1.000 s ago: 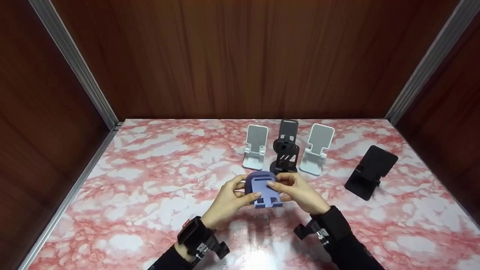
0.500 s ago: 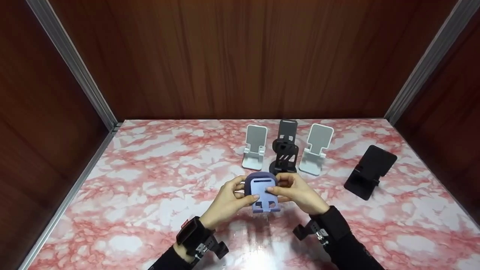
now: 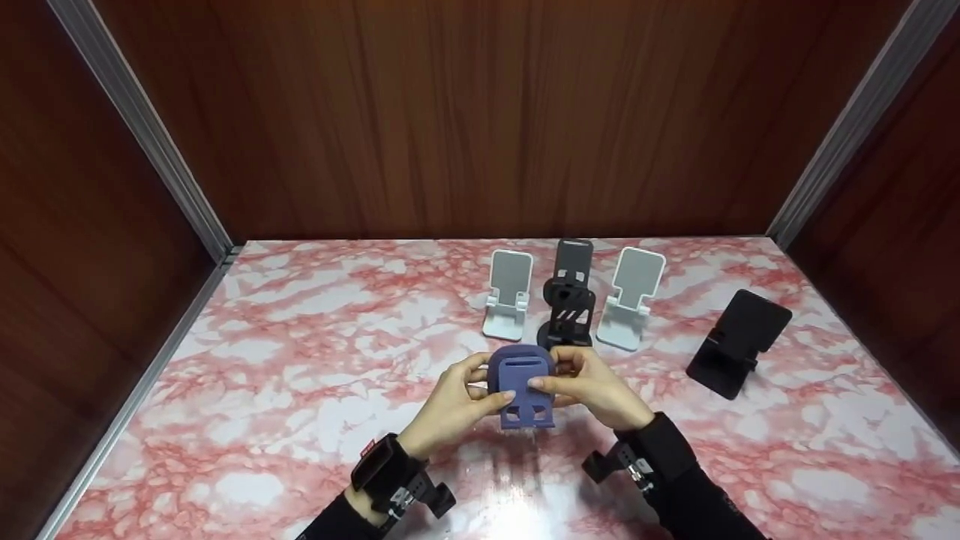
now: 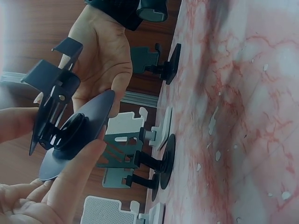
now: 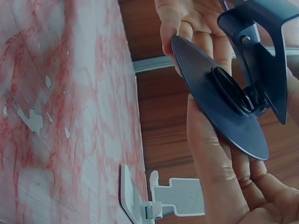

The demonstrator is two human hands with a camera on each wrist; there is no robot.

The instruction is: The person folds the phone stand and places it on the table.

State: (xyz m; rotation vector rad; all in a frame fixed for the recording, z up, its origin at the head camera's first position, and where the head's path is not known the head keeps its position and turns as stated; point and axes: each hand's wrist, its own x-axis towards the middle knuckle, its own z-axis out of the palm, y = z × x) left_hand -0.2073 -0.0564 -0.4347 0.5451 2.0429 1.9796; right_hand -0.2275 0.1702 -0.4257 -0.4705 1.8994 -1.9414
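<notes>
A blue-purple phone stand (image 3: 523, 373) is held just above the marble table (image 3: 300, 360), between both hands. My left hand (image 3: 480, 382) grips its left side, thumb on the front plate. My right hand (image 3: 555, 371) grips the right side, thumb also on the front. In the left wrist view the stand (image 4: 65, 130) shows side on, with its round base and hinged plate, left fingers (image 4: 70, 186) under the base and the right hand (image 4: 100, 60) beyond. In the right wrist view the round base (image 5: 210, 93) rests against the right thumb (image 5: 210, 172).
Behind the hands stand a white stand (image 3: 508, 304), a black stand (image 3: 570, 304) and a second white stand (image 3: 630, 298) in a row. Another black stand (image 3: 739, 343) sits at the right. Wooden walls close in the back and both sides.
The stand's front plate has swung from slightly skewed to square with the camera and sits a little lower. Both thumbs have slid closer together on it.
</notes>
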